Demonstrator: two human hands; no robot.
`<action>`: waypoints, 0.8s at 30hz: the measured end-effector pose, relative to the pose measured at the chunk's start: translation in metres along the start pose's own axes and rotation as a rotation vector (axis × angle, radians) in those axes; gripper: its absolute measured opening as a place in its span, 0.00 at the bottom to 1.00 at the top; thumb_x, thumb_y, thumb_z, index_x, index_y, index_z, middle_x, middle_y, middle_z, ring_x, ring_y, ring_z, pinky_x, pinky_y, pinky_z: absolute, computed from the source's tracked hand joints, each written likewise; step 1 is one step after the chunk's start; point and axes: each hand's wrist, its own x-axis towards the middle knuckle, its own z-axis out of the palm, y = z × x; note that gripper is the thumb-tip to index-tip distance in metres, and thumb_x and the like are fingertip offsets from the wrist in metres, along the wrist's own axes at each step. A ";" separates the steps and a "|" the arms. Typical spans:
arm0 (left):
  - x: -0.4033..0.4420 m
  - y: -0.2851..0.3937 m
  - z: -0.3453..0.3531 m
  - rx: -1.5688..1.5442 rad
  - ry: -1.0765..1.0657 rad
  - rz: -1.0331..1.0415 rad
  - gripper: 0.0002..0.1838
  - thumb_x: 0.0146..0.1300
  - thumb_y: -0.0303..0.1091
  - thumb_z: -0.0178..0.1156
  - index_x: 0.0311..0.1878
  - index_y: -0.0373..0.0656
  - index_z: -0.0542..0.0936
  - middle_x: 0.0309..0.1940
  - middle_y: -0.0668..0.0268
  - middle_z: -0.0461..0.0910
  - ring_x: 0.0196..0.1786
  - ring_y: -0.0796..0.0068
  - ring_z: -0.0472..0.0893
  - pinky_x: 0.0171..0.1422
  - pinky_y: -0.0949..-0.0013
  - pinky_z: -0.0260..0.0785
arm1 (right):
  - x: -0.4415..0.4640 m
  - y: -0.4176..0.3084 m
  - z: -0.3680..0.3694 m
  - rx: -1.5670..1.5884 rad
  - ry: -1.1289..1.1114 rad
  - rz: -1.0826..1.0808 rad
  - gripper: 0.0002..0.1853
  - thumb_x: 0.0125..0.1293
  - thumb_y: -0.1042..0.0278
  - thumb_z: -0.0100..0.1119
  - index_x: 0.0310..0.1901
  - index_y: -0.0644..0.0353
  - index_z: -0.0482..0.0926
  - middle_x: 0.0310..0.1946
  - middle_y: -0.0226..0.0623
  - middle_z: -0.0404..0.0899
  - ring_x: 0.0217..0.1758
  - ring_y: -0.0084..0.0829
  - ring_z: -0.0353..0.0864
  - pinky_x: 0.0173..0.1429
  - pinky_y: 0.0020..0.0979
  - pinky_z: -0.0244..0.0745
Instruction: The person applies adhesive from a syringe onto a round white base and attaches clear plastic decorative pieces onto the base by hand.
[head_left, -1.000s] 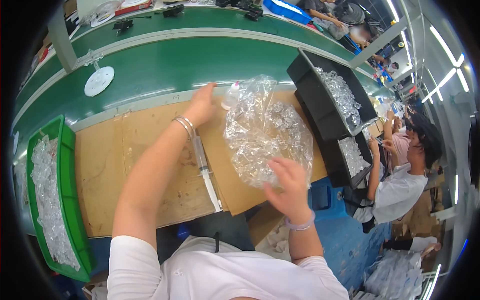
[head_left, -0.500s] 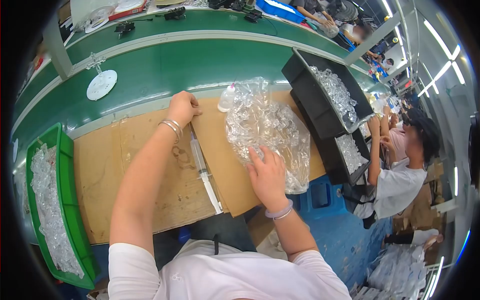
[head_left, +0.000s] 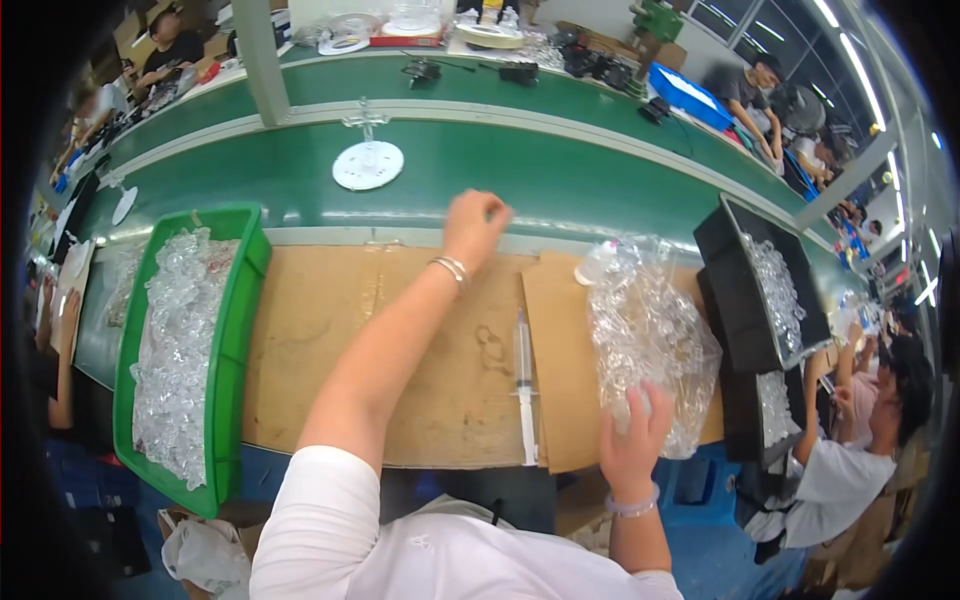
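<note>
My left hand is raised over the near edge of the green surface, its fingers curled together in a pinch; anything between them is too small to make out. My right hand has its fingers apart at the near side of a clear plastic bag with clear pieces in it. Beside the bag's far left corner is a small white bottle. A syringe lies on the cardboard between my hands, left of a second cardboard piece.
A green bin of clear parts is at the left. Two stacked black bins with clear parts stand at the right. A white disc with a clear fitting rests on the green surface. A co-worker sits at the right.
The view has turned, so the scene sits further right and lower. My left hand has gone from the cardboard's far edge to over the green surface. My right hand was spread on the bag.
</note>
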 end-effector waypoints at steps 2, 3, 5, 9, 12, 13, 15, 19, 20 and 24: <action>0.020 -0.028 -0.028 0.056 0.340 0.021 0.12 0.49 0.35 0.60 0.34 0.38 0.74 0.32 0.57 0.74 0.42 0.57 0.72 0.50 0.61 0.62 | -0.021 -0.002 -0.004 0.044 0.031 -0.067 0.20 0.47 0.78 0.56 0.45 0.64 0.70 0.44 0.49 0.68 0.46 0.48 0.67 0.51 0.43 0.61; 0.032 -0.048 -0.043 0.089 0.453 -0.028 0.12 0.50 0.32 0.59 0.37 0.38 0.72 0.35 0.56 0.73 0.44 0.55 0.71 0.52 0.59 0.60 | -0.030 -0.001 -0.003 0.110 0.039 -0.075 0.18 0.47 0.79 0.55 0.44 0.63 0.70 0.43 0.48 0.69 0.45 0.46 0.67 0.50 0.42 0.62; 0.054 -0.085 -0.069 0.179 0.563 -0.151 0.20 0.50 0.28 0.58 0.47 0.36 0.67 0.44 0.54 0.71 0.49 0.54 0.69 0.55 0.59 0.59 | -0.040 0.001 -0.001 0.174 0.050 -0.087 0.17 0.47 0.80 0.54 0.43 0.62 0.70 0.41 0.46 0.69 0.43 0.45 0.68 0.48 0.41 0.62; 0.100 -0.109 -0.109 0.368 0.561 -0.126 0.33 0.49 0.24 0.58 0.60 0.35 0.57 0.54 0.48 0.65 0.59 0.53 0.63 0.62 0.62 0.56 | -0.045 0.001 0.002 0.204 0.060 -0.051 0.17 0.48 0.80 0.53 0.43 0.61 0.68 0.39 0.44 0.69 0.41 0.42 0.68 0.46 0.39 0.62; 0.139 -0.124 -0.125 0.539 0.393 -0.017 0.37 0.50 0.25 0.57 0.64 0.39 0.52 0.59 0.50 0.62 0.63 0.55 0.60 0.64 0.61 0.55 | -0.046 0.000 0.005 0.205 0.054 -0.025 0.18 0.48 0.80 0.52 0.44 0.61 0.67 0.39 0.44 0.69 0.41 0.42 0.68 0.46 0.39 0.62; 0.148 -0.126 -0.128 0.642 0.294 0.044 0.38 0.51 0.26 0.56 0.66 0.43 0.51 0.61 0.52 0.61 0.64 0.57 0.60 0.63 0.59 0.57 | -0.046 0.000 0.006 0.213 0.050 -0.013 0.19 0.48 0.80 0.52 0.45 0.61 0.67 0.39 0.44 0.69 0.41 0.42 0.68 0.47 0.39 0.62; 0.159 -0.125 -0.135 0.618 0.087 -0.088 0.38 0.51 0.27 0.57 0.66 0.46 0.52 0.58 0.53 0.64 0.61 0.57 0.63 0.61 0.58 0.59 | -0.040 0.002 0.007 0.172 0.063 -0.041 0.19 0.48 0.80 0.52 0.45 0.62 0.67 0.40 0.45 0.69 0.43 0.43 0.68 0.48 0.40 0.62; 0.160 -0.133 -0.129 0.833 0.079 0.156 0.25 0.50 0.36 0.60 0.54 0.49 0.69 0.38 0.56 0.78 0.44 0.55 0.76 0.49 0.57 0.68 | 0.002 0.017 -0.014 -0.018 0.137 0.106 0.16 0.54 0.81 0.48 0.47 0.65 0.70 0.43 0.48 0.72 0.47 0.44 0.71 0.51 0.38 0.64; 0.156 -0.120 -0.131 0.742 0.037 0.101 0.15 0.52 0.38 0.58 0.43 0.44 0.74 0.36 0.56 0.77 0.42 0.56 0.76 0.45 0.57 0.67 | 0.026 0.024 -0.021 0.003 0.144 0.191 0.14 0.56 0.81 0.47 0.45 0.66 0.71 0.41 0.48 0.73 0.46 0.42 0.73 0.50 0.36 0.66; 0.129 -0.084 -0.141 0.363 0.181 0.344 0.12 0.55 0.35 0.56 0.40 0.40 0.75 0.31 0.56 0.75 0.36 0.54 0.73 0.39 0.62 0.65 | 0.063 0.075 -0.014 0.117 -0.175 0.264 0.09 0.55 0.79 0.52 0.39 0.67 0.75 0.31 0.43 0.78 0.33 0.36 0.78 0.40 0.29 0.71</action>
